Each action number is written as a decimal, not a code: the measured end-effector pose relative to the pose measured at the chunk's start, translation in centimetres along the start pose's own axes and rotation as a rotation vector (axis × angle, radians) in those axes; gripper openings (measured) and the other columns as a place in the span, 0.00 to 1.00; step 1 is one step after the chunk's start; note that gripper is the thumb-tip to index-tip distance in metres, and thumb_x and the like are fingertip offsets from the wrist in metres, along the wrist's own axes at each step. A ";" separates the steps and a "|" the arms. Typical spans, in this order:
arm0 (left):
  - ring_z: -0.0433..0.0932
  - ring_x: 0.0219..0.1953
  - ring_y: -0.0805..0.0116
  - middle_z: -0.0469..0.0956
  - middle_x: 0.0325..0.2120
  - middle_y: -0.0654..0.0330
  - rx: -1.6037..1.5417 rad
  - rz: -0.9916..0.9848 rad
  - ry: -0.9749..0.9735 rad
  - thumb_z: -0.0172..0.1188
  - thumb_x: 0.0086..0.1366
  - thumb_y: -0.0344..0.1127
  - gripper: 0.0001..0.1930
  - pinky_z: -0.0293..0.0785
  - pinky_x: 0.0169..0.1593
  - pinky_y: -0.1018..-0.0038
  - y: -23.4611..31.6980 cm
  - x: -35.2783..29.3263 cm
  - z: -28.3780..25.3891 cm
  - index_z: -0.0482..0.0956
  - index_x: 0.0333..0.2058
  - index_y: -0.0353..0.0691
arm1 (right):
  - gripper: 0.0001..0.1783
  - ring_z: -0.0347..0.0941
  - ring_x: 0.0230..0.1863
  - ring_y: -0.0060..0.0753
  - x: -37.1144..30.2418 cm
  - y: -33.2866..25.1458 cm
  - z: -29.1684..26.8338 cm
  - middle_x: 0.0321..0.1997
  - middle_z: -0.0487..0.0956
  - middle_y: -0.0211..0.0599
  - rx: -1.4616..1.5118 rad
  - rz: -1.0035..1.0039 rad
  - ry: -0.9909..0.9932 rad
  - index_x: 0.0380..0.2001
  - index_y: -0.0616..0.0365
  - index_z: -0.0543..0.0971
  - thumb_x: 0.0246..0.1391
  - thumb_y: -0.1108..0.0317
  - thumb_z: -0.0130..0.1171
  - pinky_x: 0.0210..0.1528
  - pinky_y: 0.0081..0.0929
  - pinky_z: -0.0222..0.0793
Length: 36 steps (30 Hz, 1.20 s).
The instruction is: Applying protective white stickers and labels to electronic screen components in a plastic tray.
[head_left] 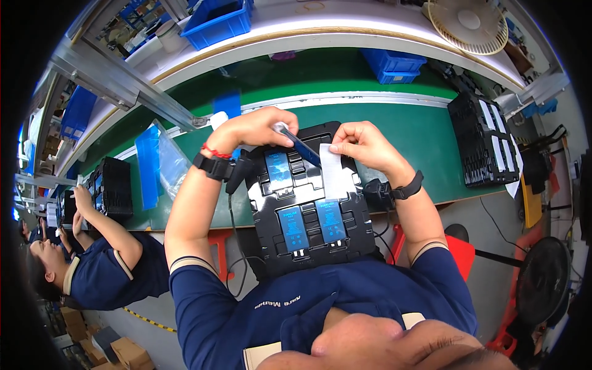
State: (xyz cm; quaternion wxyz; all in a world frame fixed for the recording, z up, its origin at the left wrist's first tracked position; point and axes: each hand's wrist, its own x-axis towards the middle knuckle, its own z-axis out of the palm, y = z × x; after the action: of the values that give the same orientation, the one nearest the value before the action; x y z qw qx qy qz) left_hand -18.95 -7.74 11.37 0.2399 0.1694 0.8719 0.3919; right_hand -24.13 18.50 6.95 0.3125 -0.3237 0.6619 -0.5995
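Head view: a dark slab point(305, 151), tilted over a black tray point(266, 237) of blue batteries point(292, 227), is pinched near its upper end by the left hand point(262, 127), presumably leaving its faces free; the right hand point(365, 146) pinches a white strip point(333, 176) by its top, likely for control; the tray sits close to the body, within easy reach, against the green bench point(413, 135)

Green tabletop point(419, 142) before you, white shelf point(351, 18) with brown edge above it, metal post point(105, 78) to your left, grey floor point(161, 342) with yellow-and-black stripe point(148, 319) behind you.
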 end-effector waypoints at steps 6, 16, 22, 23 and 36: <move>0.67 0.18 0.84 0.69 0.18 0.71 -0.413 -0.103 0.338 0.64 0.57 0.32 0.08 0.62 0.21 0.84 0.5 -3.5 0.2 0.73 0.31 0.42 | 0.07 0.72 0.36 0.32 2.7 -0.7 -0.1 0.26 0.77 0.30 -0.705 -0.359 0.053 0.22 0.56 0.79 0.44 0.66 0.65 0.45 0.30 0.64; 0.68 0.20 0.83 0.75 0.24 0.67 -0.538 -0.059 0.349 0.59 0.61 0.29 0.08 0.65 0.24 0.85 1.8 -0.3 4.0 0.77 0.39 0.35 | 0.07 0.72 0.37 0.39 5.3 0.6 -0.1 0.27 0.77 0.38 -0.626 -0.322 -0.058 0.20 0.56 0.80 0.40 0.66 0.66 0.44 0.33 0.65; 0.67 0.19 0.84 0.75 0.22 0.68 -0.540 -0.087 0.271 0.59 0.61 0.31 0.09 0.65 0.23 0.85 1.3 0.9 4.8 0.78 0.39 0.36 | 0.06 0.73 0.38 0.40 5.4 1.3 -0.2 0.27 0.77 0.38 -0.586 -0.285 -0.041 0.22 0.58 0.79 0.40 0.68 0.64 0.43 0.32 0.67; 0.67 0.18 0.84 0.74 0.22 0.68 -0.520 -0.084 0.258 0.59 0.61 0.31 0.09 0.64 0.23 0.85 1.3 1.0 5.0 0.78 0.40 0.36 | 0.06 0.73 0.38 0.40 5.4 1.3 -0.2 0.28 0.77 0.38 -0.585 -0.288 -0.044 0.22 0.58 0.80 0.40 0.68 0.64 0.43 0.32 0.67; 0.71 0.21 0.80 0.75 0.28 0.64 -0.326 -0.160 0.356 0.63 0.59 0.32 0.14 0.68 0.25 0.82 1.0 1.2 6.4 0.78 0.43 0.38 | 0.09 0.73 0.41 0.36 4.8 0.9 -0.7 0.34 0.78 0.39 -0.621 -0.337 0.077 0.32 0.59 0.79 0.46 0.68 0.62 0.45 0.30 0.67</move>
State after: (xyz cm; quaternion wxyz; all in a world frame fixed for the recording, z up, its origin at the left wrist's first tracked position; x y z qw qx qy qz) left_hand -16.32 -2.71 8.10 0.1370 -0.0126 0.8362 0.5308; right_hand -27.59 15.07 6.04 0.0705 -0.4850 0.7613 -0.4245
